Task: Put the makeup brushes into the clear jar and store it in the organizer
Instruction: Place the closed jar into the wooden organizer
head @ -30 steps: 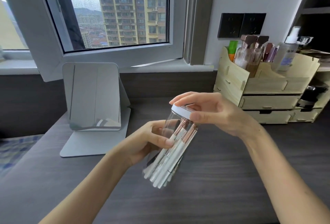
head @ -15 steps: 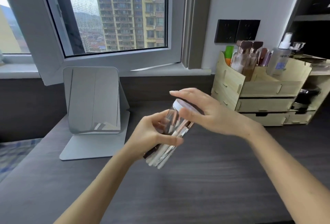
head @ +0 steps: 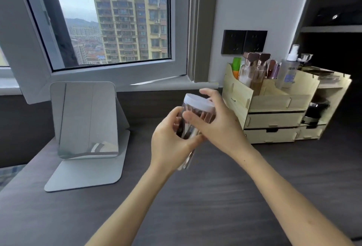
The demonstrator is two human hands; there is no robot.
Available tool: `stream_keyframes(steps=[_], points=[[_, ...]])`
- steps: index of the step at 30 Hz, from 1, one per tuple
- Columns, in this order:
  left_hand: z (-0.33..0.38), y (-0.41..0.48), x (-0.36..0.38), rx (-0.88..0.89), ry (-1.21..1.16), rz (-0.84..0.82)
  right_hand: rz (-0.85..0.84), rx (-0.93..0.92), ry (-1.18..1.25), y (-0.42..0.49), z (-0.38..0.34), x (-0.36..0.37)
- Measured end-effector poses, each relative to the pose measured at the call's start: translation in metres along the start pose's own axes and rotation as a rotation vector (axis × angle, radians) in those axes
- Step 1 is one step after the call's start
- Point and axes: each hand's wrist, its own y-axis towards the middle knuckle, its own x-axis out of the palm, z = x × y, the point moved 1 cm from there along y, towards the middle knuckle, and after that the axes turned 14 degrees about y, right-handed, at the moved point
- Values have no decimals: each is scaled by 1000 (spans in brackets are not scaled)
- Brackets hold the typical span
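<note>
A person's two bare hands hold a clear jar [head: 193, 120] in the air above a dark wood-grain desk [head: 225, 196], seen from a head-worn camera looking down. The jar has a white lid [head: 198, 103] on top and leans slightly to the right. Inside it, makeup brushes [head: 188, 130] with pale handles and rose-gold ferrules show through the plastic, blurred by motion.

The left hand [head: 172, 144] wraps around the lower part of the jar, fingers curled closed on its body. The right hand [head: 221, 126] grips the upper part from the right side, thumb across the front just under the lid and fingers curved behind the lid's rim.

To the right, near the wall, stands a pale wooden organizer [head: 274, 108] with open top compartments and drawers below. The jar is well apart from it, to its left. The top compartments hold two glass bottles with bronze caps [head: 253, 71], a green and orange tube [head: 236, 67], and a clear pump bottle [head: 289, 71] with a blue label whose writing is too small to read.

On the left side of the desk, a silver tabletop mirror [head: 86, 120] stands tilted on its flat base. Behind it is a window [head: 109, 22] showing tall apartment blocks. Two black wall sockets [head: 243, 42] sit above the organizer.
</note>
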Motion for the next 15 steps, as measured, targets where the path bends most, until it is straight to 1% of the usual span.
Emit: stream_keyframes(steps=[1, 3, 5, 7, 11, 15], points=[[4, 5, 3, 15, -41, -12, 27, -3, 21, 0, 1, -3], [7, 13, 10, 39, -64, -139, 79, -34, 38, 2, 0, -11], [2, 20, 15, 31, -9, -254, 145, -75, 26, 10, 0, -30], [-3, 27, 14, 6, 23, -215, 245, -104, 3, 22, 0, -57], [-11, 43, 7, -82, -55, -31, 502, -192, -55, 53, 5, -117], [-19, 56, 3, -134, -67, 50, 711, -211, -177, 85, 20, -162]])
